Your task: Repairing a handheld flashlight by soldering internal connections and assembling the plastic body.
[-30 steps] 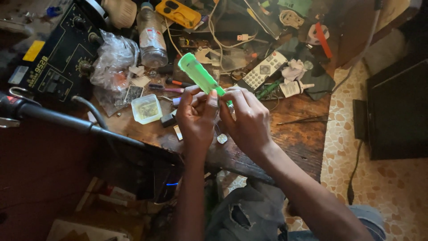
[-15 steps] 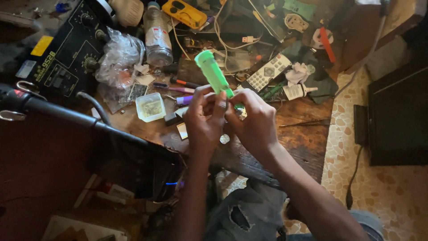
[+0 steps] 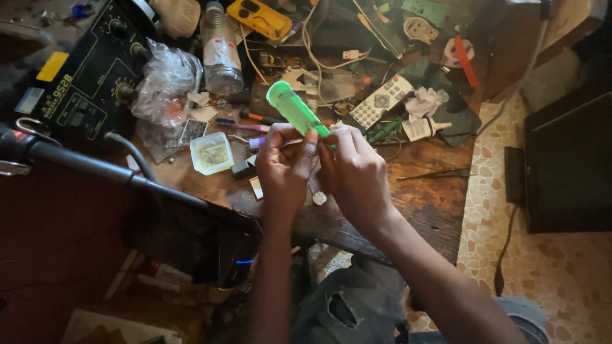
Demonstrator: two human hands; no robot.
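A bright green tube-shaped torch [image 3: 292, 108] slants up and to the left above a cluttered wooden workbench [image 3: 440, 204]. My left hand [image 3: 285, 167] and my right hand [image 3: 354, 175] close together on its lower end, fingers pinching around it. The lower tip of the torch is hidden between my fingers. A thin wire hangs down from between my hands toward a small white round piece [image 3: 319, 198] lying on the bench just below them.
On the bench lie a grey remote control [image 3: 380, 102], a clear plastic bottle [image 3: 221, 54], a crumpled plastic bag [image 3: 167, 79], a small clear box [image 3: 211, 153], a yellow device [image 3: 260, 17] and cables. A black instrument with knobs [image 3: 86, 83] stands at left. A dark cabinet [image 3: 567, 159] stands on the tiled floor.
The torch and both hands sit slightly lower and further right in view, and the torch has tilted a little more upright. The grip is unchanged.
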